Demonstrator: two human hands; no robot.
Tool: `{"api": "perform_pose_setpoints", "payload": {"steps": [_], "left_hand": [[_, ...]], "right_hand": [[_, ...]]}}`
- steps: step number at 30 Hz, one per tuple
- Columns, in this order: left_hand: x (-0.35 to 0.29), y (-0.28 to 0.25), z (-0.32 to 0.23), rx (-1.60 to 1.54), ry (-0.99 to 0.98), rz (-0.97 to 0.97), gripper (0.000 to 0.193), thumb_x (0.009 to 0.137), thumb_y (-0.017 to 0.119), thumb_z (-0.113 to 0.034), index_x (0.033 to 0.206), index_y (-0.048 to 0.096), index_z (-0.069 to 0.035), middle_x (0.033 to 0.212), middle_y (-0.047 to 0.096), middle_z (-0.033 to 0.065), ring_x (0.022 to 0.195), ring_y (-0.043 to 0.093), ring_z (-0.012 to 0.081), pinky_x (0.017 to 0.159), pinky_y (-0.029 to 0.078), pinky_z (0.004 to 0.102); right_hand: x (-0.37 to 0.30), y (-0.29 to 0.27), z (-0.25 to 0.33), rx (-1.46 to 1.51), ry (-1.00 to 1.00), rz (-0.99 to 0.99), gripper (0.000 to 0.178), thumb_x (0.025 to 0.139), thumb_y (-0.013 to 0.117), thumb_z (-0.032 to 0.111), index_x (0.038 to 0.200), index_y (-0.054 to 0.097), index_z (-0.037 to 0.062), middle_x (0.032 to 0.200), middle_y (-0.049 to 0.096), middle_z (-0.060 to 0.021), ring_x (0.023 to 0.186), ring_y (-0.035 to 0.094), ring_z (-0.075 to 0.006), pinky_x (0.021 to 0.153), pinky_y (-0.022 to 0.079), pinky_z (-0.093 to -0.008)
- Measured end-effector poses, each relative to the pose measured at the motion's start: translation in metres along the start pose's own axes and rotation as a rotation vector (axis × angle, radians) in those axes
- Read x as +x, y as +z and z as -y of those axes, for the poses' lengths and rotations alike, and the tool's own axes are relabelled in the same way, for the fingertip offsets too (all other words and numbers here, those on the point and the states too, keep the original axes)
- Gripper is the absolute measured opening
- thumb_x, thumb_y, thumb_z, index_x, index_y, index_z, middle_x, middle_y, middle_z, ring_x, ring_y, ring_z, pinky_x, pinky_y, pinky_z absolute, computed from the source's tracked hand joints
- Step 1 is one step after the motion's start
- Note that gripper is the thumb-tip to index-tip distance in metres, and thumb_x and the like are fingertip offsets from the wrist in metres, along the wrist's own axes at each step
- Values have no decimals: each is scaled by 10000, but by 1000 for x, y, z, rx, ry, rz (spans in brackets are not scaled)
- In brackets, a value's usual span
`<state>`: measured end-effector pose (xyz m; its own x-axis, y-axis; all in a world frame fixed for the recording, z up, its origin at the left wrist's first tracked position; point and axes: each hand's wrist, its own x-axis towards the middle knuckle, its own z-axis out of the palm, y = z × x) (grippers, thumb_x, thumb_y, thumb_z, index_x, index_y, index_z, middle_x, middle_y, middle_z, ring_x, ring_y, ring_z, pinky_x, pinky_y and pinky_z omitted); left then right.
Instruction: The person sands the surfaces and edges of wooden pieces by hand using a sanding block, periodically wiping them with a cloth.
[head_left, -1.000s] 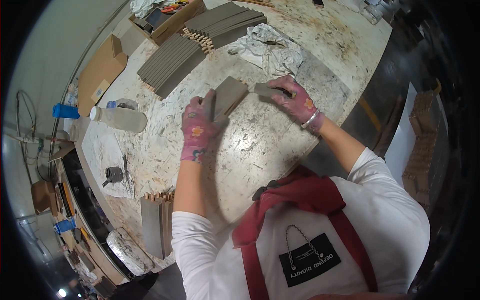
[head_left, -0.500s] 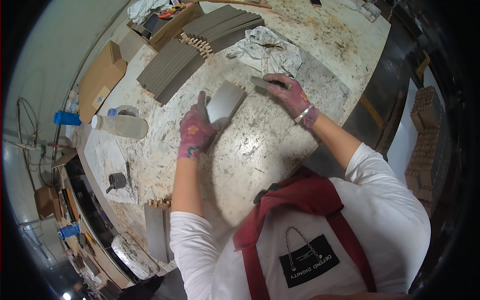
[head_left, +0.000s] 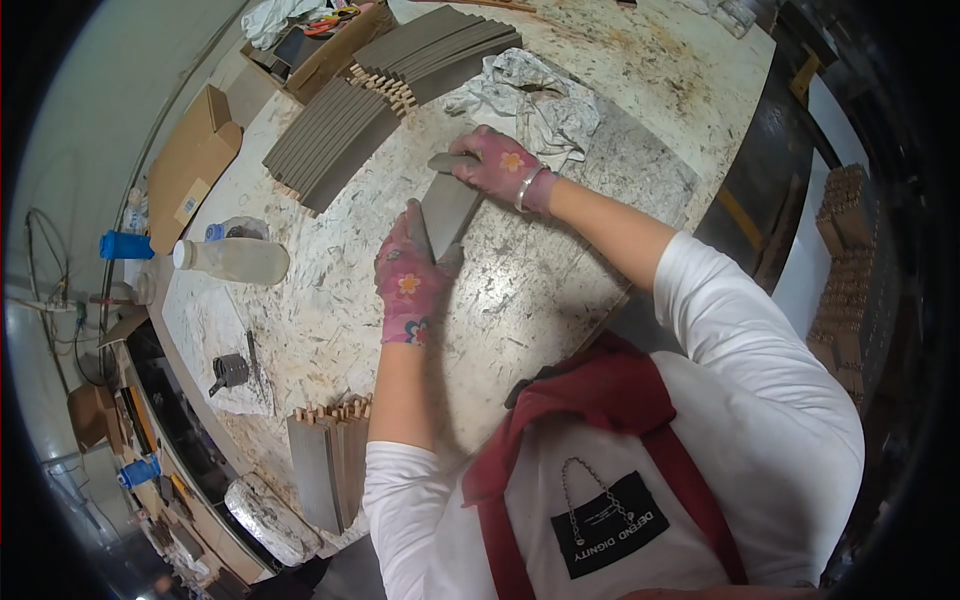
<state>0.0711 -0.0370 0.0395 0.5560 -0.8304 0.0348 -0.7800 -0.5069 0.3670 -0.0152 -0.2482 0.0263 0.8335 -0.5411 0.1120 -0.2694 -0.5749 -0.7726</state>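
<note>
Tilted flatter a second ago, the grey panel (head_left: 447,208) now stands more on edge near the middle of the surface (head_left: 560,290), and both hands have closed in on it. A person in a white top and red apron works it with two flower-print gloves. The left hand (head_left: 410,275) is closed around the panel's near end, thumb up along its left edge. The right hand (head_left: 497,162) is curled over the far end, fingers shut on what looks like a small grey block or pad pressed to the panel; whether it is a separate piece cannot be told.

By its straight edges and lack of sag, the panel looks stiff and fairly light, a thin board rather than anything soft. Its smooth faces could slip in gloves, so a hold across the two short ends, as here, seems soundest; thin edges may chip if knocked on the surface.

Two fanned rows of like grey panels (head_left: 345,130) lie toward the far left corner, beside a cardboard box (head_left: 190,165). A crumpled white cloth (head_left: 540,95) lies just beyond the right hand. A clear plastic bottle (head_left: 235,260) lies on its side at the left edge, and more upright panels (head_left: 325,470) stand at the near edge.
</note>
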Motion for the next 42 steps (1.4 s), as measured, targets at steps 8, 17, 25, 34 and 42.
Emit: {"api": "perform_pose_setpoints", "payload": {"steps": [8, 17, 25, 34, 42], "left_hand": [[-7, 2, -11, 181, 186, -165, 790, 858, 690, -404, 1500, 412, -38, 1525, 435, 231, 1427, 388, 396, 1196, 254, 532], [-22, 71, -31, -195, 197, -272, 561, 947, 574, -309, 1452, 496, -80, 1552, 426, 142, 1462, 359, 313, 1218, 260, 466], [-20, 53, -32, 51, 264, -308, 705, 809, 752, -370, 1386, 549, -20, 1463, 495, 171, 1392, 416, 375, 1176, 313, 528], [-22, 85, -32, -112, 19, -26, 678, 960, 574, -424, 1527, 409, -91, 1549, 424, 163, 1447, 374, 288, 1224, 263, 437], [-30, 78, -30, 5, 40, 88, 563, 949, 556, -424, 1404, 553, -92, 1440, 544, 154, 1326, 501, 305, 1176, 272, 518]], "right_hand": [[-71, -72, 1, -44, 18, 230, 336, 886, 685, 291, 1139, 691, 71, 1069, 644, -162, 1024, 630, -331, 941, 493, -408], [-16, 62, 106, -69, -597, 457, 311, 935, 628, 265, 1238, 631, 195, 1167, 589, -133, 1041, 637, -342, 946, 506, -450], [35, -7, 42, -241, -399, 413, 205, 882, 638, 260, 1029, 714, 139, 965, 664, -168, 945, 650, -372, 856, 523, -453], [-8, 31, 98, -144, -778, 678, 245, 888, 658, 155, 1125, 703, 199, 1099, 628, -101, 1032, 639, -323, 894, 532, -412], [20, 78, 107, -221, -893, 718, 219, 821, 671, 89, 1023, 718, 160, 1101, 614, -112, 1026, 628, -336, 851, 532, -415]]}}
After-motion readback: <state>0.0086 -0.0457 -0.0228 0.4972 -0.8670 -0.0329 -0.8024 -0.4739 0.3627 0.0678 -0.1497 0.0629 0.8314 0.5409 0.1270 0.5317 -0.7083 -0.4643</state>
